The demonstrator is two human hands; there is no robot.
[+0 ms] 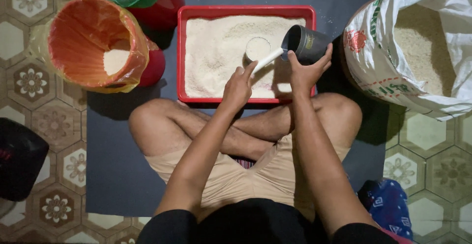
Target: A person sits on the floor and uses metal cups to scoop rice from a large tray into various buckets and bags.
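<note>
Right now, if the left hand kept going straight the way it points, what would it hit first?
Likely the dark cup tilted in the right hand: the left hand points its white scoop up-right toward the cup's mouth. Depth is unclear; the rice tray lies beneath.

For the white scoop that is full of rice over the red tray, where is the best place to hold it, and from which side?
Grip the white scoop by the near end of its long handle, coming from the person's side. The left hand already holds it there. The handle slants back toward the body and the full bowl faces up, so a grip there probably keeps it level beside the dark cup.
</note>
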